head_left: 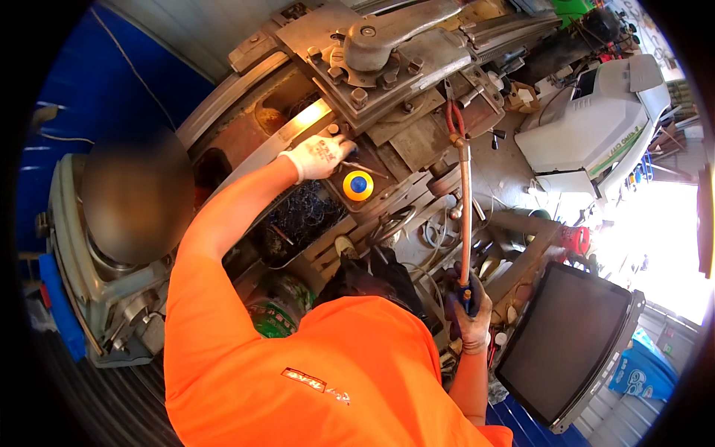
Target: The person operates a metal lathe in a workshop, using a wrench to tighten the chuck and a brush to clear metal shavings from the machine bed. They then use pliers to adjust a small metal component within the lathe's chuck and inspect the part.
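My left hand [320, 156], in a white printed work glove, reaches over the carriage of a metal lathe [387, 149]. Its fingers are closed around something dark that I cannot make out, just below the tool post [372, 56]. Close by stands a yellow round container with a blue centre [358, 186], seen from above. A thin metal rod [369, 170] lies between it and the fingertips. At the lower right, my right hand [471, 316] grips a long copper-coloured tube [466, 216] near its blue fitting. The tube's far end overlaps red-handled pliers [454, 119].
Dark metal shavings [302, 216] fill a tray under the lathe bed. A black-framed screen [564, 346] is at the lower right. Beyond the lathe stands a pale machine [596, 123]. The headstock [112, 320] is at the left, beside a blurred patch. Loose hoses [436, 235] hang near my legs.
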A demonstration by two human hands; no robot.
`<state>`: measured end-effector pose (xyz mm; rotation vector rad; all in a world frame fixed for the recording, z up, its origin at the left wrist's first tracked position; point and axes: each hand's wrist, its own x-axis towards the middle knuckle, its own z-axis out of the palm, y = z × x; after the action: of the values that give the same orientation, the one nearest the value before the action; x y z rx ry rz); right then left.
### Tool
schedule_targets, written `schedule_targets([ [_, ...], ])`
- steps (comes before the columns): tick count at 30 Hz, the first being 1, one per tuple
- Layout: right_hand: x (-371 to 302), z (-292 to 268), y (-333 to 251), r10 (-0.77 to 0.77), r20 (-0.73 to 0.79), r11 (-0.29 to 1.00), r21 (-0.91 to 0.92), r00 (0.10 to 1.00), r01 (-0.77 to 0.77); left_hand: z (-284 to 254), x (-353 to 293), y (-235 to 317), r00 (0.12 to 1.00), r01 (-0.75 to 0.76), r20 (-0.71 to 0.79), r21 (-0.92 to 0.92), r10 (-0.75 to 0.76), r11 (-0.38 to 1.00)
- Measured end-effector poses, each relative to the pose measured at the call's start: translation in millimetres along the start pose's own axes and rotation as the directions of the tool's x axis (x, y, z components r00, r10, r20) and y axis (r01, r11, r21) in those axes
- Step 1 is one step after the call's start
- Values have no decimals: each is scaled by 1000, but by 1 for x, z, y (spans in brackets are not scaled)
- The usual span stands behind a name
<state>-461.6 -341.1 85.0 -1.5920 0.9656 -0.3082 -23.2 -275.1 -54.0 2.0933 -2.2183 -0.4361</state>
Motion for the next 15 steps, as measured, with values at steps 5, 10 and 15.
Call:
schedule_targets([
  [5, -2, -2, 4, -5, 103, 995, -95, 995, 15, -11, -73, -8, 909, 256, -178, -476, -377, 842],
  [10, 21, 38, -34, -14, 467, 953, -261, 884, 153, -31, -138, 37, 717, -345, -24, -881, -696, -324],
  [15, 39, 76, -49, -65, 609, 923, -265, 791, 279, -39, -166, 67, 725, -529, -116, -725, -679, -442],
])
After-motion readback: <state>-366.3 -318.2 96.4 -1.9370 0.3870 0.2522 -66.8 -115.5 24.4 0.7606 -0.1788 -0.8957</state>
